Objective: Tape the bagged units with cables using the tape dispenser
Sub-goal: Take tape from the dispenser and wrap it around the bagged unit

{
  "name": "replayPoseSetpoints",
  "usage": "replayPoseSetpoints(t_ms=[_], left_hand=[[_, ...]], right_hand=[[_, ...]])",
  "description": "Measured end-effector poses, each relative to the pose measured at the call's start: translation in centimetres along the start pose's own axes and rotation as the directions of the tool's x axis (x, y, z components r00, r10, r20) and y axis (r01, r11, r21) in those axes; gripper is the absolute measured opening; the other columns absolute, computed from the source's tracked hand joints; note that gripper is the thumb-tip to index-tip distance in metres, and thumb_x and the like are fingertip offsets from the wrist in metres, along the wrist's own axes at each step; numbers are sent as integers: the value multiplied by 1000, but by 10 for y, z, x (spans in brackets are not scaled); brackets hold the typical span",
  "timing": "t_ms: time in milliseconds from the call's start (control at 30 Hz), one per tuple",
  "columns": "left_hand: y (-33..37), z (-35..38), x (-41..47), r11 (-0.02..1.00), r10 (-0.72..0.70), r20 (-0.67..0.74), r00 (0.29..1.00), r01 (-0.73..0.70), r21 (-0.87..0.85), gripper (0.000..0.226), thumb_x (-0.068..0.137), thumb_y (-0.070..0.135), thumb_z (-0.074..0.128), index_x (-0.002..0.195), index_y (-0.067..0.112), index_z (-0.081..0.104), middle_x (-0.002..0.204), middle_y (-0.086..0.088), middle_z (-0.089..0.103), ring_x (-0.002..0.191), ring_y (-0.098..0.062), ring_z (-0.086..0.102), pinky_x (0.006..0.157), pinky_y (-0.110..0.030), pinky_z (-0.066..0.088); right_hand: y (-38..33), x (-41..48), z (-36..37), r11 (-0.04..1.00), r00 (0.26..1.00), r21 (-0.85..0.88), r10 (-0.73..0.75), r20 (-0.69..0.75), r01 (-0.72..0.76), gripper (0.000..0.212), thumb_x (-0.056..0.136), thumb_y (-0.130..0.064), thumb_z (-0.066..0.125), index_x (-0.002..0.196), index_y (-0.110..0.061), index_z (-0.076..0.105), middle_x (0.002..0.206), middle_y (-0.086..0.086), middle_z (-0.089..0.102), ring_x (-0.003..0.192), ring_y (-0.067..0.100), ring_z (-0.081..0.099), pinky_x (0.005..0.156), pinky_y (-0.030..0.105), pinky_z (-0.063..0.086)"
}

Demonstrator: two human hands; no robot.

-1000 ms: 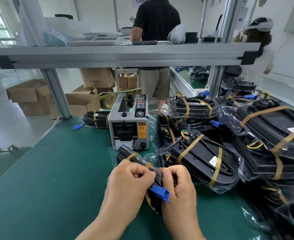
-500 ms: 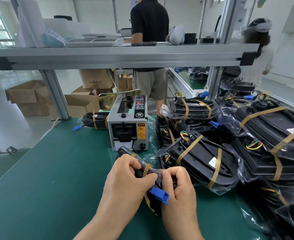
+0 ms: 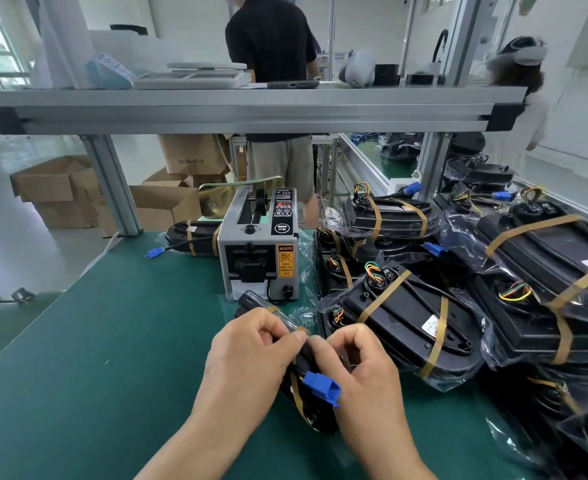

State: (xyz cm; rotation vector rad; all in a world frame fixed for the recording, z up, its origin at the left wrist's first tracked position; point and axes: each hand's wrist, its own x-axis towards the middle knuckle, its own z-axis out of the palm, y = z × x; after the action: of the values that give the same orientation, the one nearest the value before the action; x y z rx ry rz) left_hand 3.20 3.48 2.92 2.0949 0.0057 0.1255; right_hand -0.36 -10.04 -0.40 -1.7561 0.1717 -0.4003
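A black bagged unit [image 3: 251, 304] lies on edge on the green mat, running from the tape dispenser toward me, with tan tape strips across it. Its cable ends in a blue connector [image 3: 321, 388] that sticks out between my hands. My left hand [image 3: 251, 355] grips the unit's upper edge from the left, thumb and fingers curled over a tape strip. My right hand [image 3: 358, 368] pinches the same spot from the right, fingers curled. The grey tape dispenser [image 3: 259, 251] stands just behind the unit, its outlet facing me.
A pile of taped bagged units [image 3: 407, 317] fills the right side of the green mat [image 3: 95, 358]. Another taped unit [image 3: 188, 233] lies behind the dispenser on the left. An aluminium shelf [image 3: 251, 105] spans overhead. A person stands beyond the bench, cardboard boxes [image 3: 60, 188] on the floor.
Both hands stayed on the unit and shifted slightly up along its edge. The fingertips have drawn closer together over the tape strip.
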Motion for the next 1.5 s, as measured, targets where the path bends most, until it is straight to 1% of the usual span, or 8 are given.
replayPoseSetpoints(t_ms=[233, 467, 700, 867, 1033, 1167, 1233, 1500], left_hand=[[-4, -7, 6, 999, 4, 68, 998, -1, -44, 12, 81, 41, 73, 73, 34, 68, 52, 15, 54, 44, 0, 43, 51, -21, 37], [-6, -7, 5, 996, 69, 98, 993, -62, -71, 13, 86, 28, 65, 75, 35, 68, 55, 15, 55, 49, 0, 43, 46, -10, 36], [-17, -6, 2, 987, 78, 108, 991, -62, -149, 16, 84, 23, 71, 77, 38, 69, 57, 20, 51, 52, 2, 42, 50, -10, 36], [-20, -8, 0, 984, 103, 140, 985, -80, -162, 18, 80, 18, 73, 77, 35, 68, 63, 19, 58, 54, 2, 45, 54, -11, 39], [-14, -29, 14, 943, 103, 261, 960, -10, -334, 6, 65, 28, 72, 69, 23, 72, 68, -2, 69, 61, -7, 57, 61, -18, 46], [-25, -51, 55, 841, -118, -32, 993, 82, -535, 18, 82, 25, 74, 68, 14, 70, 58, 3, 57, 50, -9, 41, 48, -18, 36], [-30, -49, 81, 817, -242, -76, 967, 161, -554, 17, 87, 22, 71, 76, 9, 71, 57, 5, 53, 51, -10, 37, 49, -21, 31], [-27, 3, 139, 576, -502, 221, 836, 514, -636, 20, 93, 24, 68, 78, 12, 66, 57, 3, 52, 45, -6, 38, 38, -16, 30]], right_hand=[[-15, 17, -8, 981, 973, -195, 42, 227, 3, 19, 83, -41, 78, 89, -31, 63, 92, -11, 69, 85, 3, 63, 79, 26, 54], [-17, 18, -3, 897, 962, -404, -73, 262, 179, 14, 100, -35, 55, 114, -32, 57, 92, -16, 69, 89, -1, 62, 76, 15, 48], [-25, 29, -9, 924, 957, -374, 34, 288, 80, 22, 90, -43, 65, 112, -41, 62, 103, -24, 69, 98, -16, 59, 81, 5, 45], [-41, 55, 5, 893, 945, -416, -29, 326, 171, 50, 85, -55, 62, 129, -31, 62, 120, -18, 67, 110, -6, 60, 102, 25, 48], [-48, 77, 22, 796, 868, -561, 96, 487, 226, 55, 92, -54, 59, 139, -27, 54, 131, -6, 63, 119, 10, 57, 100, 27, 44], [-46, 78, 14, 788, 848, -576, 140, 512, 218, 29, 93, -55, 56, 92, -26, 59, 91, -8, 65, 83, 8, 60, 72, 24, 47], [-47, 74, 12, 760, 862, -609, 134, 489, 227, 33, 93, -56, 54, 86, -24, 53, 85, -7, 62, 80, 9, 59, 75, 29, 50], [-52, 63, 13, 713, 880, -658, 124, 458, 242, 47, 97, -61, 45, 129, -29, 49, 107, -9, 64, 101, 13, 60, 91, 31, 49]])
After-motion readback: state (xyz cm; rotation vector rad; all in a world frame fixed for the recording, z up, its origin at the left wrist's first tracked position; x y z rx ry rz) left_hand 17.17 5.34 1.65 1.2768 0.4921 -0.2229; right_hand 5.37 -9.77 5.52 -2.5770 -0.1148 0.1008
